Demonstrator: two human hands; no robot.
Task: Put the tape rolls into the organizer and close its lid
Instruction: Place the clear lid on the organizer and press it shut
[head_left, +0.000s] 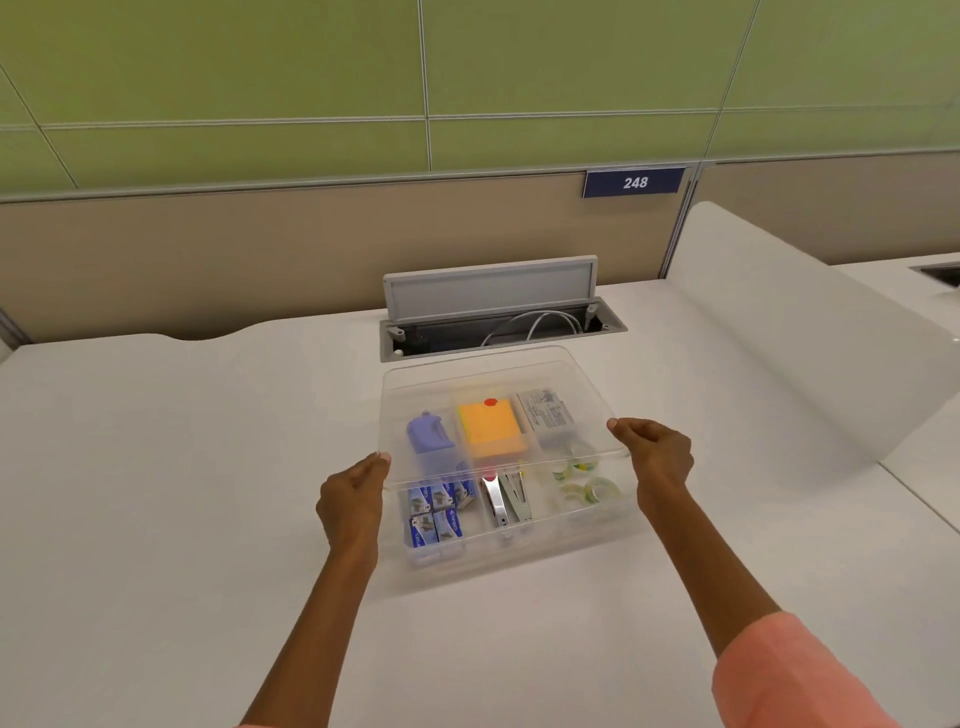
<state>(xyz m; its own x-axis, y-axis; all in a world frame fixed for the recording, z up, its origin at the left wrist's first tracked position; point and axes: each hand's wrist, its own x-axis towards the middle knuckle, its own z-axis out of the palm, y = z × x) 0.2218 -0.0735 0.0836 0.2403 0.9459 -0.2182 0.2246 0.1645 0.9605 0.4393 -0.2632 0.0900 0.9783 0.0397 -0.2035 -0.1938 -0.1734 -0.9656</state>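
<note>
A clear plastic organizer (519, 551) stands on the white desk in front of me. Several clear tape rolls (587, 486) lie in its right compartment. The clear lid (493, 379) is tilted over the box, its far edge low at the back and its near edge raised. My left hand (353, 499) grips the lid's near left corner. At the near right corner, my right hand (657, 460) pinches the lid. Staple boxes, staplers, an orange sticky-note pad, a blue object and a grey packet fill the other compartments.
Behind the organizer an open cable hatch (498, 322) with a raised grey flap and white cables is sunk into the desk. A white rounded divider (810, 332) rises at the right. A beige partition with a "248" sign (634, 182) closes the back.
</note>
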